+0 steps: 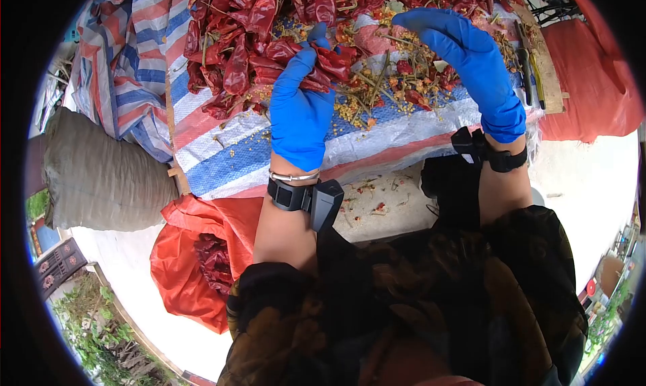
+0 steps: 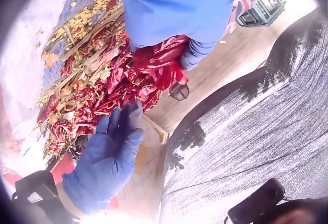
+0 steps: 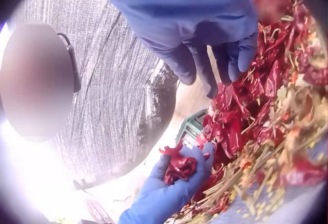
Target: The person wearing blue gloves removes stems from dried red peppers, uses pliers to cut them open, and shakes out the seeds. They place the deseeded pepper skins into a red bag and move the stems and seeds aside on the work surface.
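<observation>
Dried red chillies (image 1: 237, 66) lie heaped on a striped sheet (image 1: 222, 158), with seeds and stems (image 1: 377, 93) scattered in front. My blue-gloved left hand (image 1: 301, 110) holds several chillies (image 1: 334, 63) in its curled fingers; in the right wrist view the left hand (image 3: 166, 190) cups a red bunch (image 3: 180, 167). To the right, my gloved right hand (image 1: 474, 66) hovers over the seeds and stems, its fingers extended and holding nothing. The left wrist view shows that right hand (image 2: 105, 160) with its palm turned up and bare.
Two slim tools (image 1: 531, 69) lie at the sheet's right edge on a wooden board (image 1: 548, 69). An orange-red bag (image 1: 195, 285) with chillies inside stands at lower left, beside a full grey sack (image 1: 108, 174). Another red bag (image 1: 585, 83) is at the right.
</observation>
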A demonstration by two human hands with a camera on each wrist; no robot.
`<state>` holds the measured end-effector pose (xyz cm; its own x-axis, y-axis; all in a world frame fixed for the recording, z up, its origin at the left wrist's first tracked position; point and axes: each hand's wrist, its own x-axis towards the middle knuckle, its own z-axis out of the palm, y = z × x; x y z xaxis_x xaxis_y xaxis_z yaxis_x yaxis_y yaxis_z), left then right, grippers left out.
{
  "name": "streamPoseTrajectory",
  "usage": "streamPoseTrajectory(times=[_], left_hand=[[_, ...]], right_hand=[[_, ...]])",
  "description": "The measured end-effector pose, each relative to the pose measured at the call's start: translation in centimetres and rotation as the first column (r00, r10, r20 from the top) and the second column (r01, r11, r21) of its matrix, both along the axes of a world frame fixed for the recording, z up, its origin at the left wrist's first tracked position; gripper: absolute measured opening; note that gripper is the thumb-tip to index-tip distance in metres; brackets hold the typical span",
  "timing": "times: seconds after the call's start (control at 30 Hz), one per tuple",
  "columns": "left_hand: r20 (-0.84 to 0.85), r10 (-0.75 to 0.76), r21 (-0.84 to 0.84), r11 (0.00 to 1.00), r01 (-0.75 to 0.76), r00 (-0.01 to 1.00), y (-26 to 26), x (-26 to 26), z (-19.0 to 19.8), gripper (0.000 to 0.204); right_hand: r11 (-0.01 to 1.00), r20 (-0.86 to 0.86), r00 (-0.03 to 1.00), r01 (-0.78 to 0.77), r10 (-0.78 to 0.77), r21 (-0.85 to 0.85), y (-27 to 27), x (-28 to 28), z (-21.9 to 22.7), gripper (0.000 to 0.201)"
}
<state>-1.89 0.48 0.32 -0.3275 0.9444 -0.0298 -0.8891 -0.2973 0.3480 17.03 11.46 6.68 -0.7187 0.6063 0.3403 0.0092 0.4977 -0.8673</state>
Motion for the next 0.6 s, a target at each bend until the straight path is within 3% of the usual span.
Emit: streamPoseTrajectory(times=[0.07, 0.1, 0.13, 0.2, 0.23, 0.33, 0.4, 0.47, 0.53, 0.6], left_hand=[[-0.081, 0.068, -0.049, 0.996, -0.073, 0.994, -0.3, 0.3, 0.3, 0.039], [-0.055, 0.091, -0.083, 0.992, -0.095, 0.994, -0.2, 0.1, 0.2, 0.034], [-0.029, 0.114, -0.118, 0.986, -0.117, 0.993, -0.1, 0.0, 0.1, 0.029], [-0.011, 0.119, -0.091, 0.989, -0.12, 0.993, -0.1, 0.0, -0.2, 0.028], [0.008, 0.126, -0.06, 0.99, -0.126, 0.992, 0.0, -0.1, -0.1, 0.026], [-0.007, 0.133, -0.087, 0.987, -0.133, 0.991, -0.1, 0.4, 0.5, 0.027], [0.007, 0.085, -0.027, 0.996, -0.084, 0.996, 0.0, 0.3, 0.5, 0.026], [-0.004, 0.087, -0.105, 0.991, -0.087, 0.996, -0.4, 0.6, 0.7, 0.024], [-0.03, 0.077, -0.121, 0.989, -0.08, 0.997, -0.4, 0.8, 1.0, 0.023], [-0.076, 0.109, -0.204, 0.971, -0.123, 0.991, -0.5, 1.3, 1.5, 0.025]], right_hand=[[0.977, 0.161, 0.974, 0.181, -0.162, -0.115, -0.3, 0.2, 0.8, 0.022], [0.974, 0.278, 0.934, 0.201, -0.224, 0.108, 0.4, 0.4, 0.0, 0.027], [0.973, 0.278, 0.933, 0.204, -0.226, 0.106, 0.5, 0.6, -0.9, 0.027], [0.972, 0.269, 0.956, 0.051, -0.114, 0.23, 0.4, 0.4, -2.1, 0.031], [0.858, 0.357, 0.91, -0.001, -0.213, 0.513, 0.4, 0.2, -2.9, 0.033], [0.838, 0.459, 0.853, -0.049, -0.248, 0.543, 0.3, 0.2, -3.9, 0.032], [0.849, 0.429, 0.865, -0.006, -0.261, 0.529, 0.8, 0.2, -3.9, 0.029], [0.93, 0.352, 0.891, 0.172, -0.287, 0.324, 0.7, 0.2, -3.4, 0.026], [0.92, 0.271, 0.911, 0.215, -0.31, 0.329, 0.9, 0.2, -2.8, 0.021], [0.934, 0.226, 0.931, 0.323, -0.285, -0.152, 1.2, 0.4, -2.6, 0.017]])
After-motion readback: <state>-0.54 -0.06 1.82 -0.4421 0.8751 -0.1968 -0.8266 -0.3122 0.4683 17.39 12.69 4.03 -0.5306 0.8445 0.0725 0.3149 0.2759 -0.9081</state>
